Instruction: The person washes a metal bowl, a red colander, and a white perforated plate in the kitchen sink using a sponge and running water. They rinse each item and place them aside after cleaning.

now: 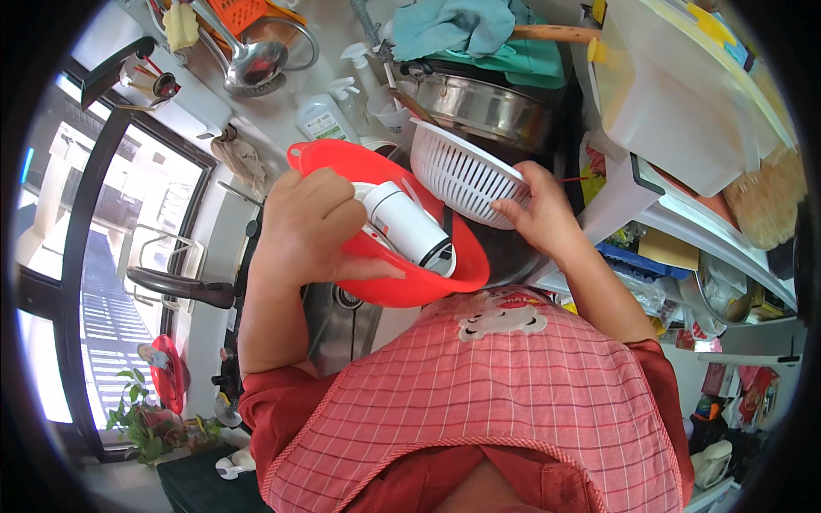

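My left hand (311, 234) grips the near-left side of a red plastic basin (388, 286), its thumb over the wall. The basin is tilted in front of my apron. Inside lies a white cylindrical cup or bottle (412, 226) on its side, with other white dishware partly hidden beneath it and by my hand. My right hand (544, 206) holds the right end of a white slotted plastic basket (467, 172), thumb at the outer wall. The basket is tipped beside the basin's right rim. Its inside is turned away from view.
Below the basin is a steel sink (330, 324) with a drain. Spray bottles (326, 118) and a steel pot (484, 106) stand beyond. Ladles (255, 64) hang at upper left. A loaded white shelf (712, 240) borders the right; a window (122, 269) is at left.
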A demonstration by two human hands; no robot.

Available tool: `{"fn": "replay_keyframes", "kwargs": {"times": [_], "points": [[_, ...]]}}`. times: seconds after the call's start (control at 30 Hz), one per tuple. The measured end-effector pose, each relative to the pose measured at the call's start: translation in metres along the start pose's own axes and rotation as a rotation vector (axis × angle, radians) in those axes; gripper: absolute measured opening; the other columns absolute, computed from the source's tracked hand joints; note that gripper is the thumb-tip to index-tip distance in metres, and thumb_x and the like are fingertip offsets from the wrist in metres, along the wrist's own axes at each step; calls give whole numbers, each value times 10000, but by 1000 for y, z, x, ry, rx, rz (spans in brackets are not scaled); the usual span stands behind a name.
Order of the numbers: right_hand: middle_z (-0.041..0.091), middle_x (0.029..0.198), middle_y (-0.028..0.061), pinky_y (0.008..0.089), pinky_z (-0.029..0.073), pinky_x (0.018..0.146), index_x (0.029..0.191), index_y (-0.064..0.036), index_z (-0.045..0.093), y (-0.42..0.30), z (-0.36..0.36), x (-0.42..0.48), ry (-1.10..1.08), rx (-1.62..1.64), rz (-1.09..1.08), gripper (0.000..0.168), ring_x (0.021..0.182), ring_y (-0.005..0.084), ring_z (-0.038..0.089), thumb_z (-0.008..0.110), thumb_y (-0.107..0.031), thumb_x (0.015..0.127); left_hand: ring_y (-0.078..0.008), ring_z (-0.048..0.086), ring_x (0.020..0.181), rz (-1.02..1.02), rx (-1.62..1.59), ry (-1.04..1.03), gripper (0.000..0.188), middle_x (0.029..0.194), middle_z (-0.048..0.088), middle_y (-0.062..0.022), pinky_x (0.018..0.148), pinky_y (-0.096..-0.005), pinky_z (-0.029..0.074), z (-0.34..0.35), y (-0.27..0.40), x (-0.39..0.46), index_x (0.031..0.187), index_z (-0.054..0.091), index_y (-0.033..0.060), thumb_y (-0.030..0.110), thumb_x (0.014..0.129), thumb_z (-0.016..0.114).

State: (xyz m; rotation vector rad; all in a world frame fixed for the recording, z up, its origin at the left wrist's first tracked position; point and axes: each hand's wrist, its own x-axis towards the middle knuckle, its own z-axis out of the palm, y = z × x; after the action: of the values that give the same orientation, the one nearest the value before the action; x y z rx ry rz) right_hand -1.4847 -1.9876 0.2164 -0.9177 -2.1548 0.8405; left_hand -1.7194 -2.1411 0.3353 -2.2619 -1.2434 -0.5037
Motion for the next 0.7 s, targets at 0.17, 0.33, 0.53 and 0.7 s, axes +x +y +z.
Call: {"fn": "replay_keyframes", "kwargs": {"times": [0.17,0.33,0.53,0.7], "points": [[579,877,180,374,458,689,937,24,535,-1,3,3,23,17,-2,371,788,304,570,742,-102,656,-196,409,527,-24,-17,46,535,599,386,-20,484,-313,247,-12,4,-19,561,417,94,554,506,685],[578,843,183,385,453,688,912,32,529,-7,7,3,-8,34,39,354,779,321,570,735,-108,660,-189,427,517,-53,-10,76,547,600,424,-21,472,-305,239,-23,12,-28,558,417,87,545,474,705],[573,839,185,414,445,689,871,19,525,-5,23,3,9,-115,-82,338,781,359,550,735,-136,658,-186,422,519,16,-39,26,556,591,416,-19,472,-300,240,-25,14,-11,558,405,89,533,453,722],[570,814,183,404,452,673,884,12,521,-1,35,0,-68,-144,-75,361,769,352,559,743,-160,658,-188,408,496,-32,0,10,565,574,397,-23,462,-300,249,-34,14,-20,557,401,83,537,450,719]]}}
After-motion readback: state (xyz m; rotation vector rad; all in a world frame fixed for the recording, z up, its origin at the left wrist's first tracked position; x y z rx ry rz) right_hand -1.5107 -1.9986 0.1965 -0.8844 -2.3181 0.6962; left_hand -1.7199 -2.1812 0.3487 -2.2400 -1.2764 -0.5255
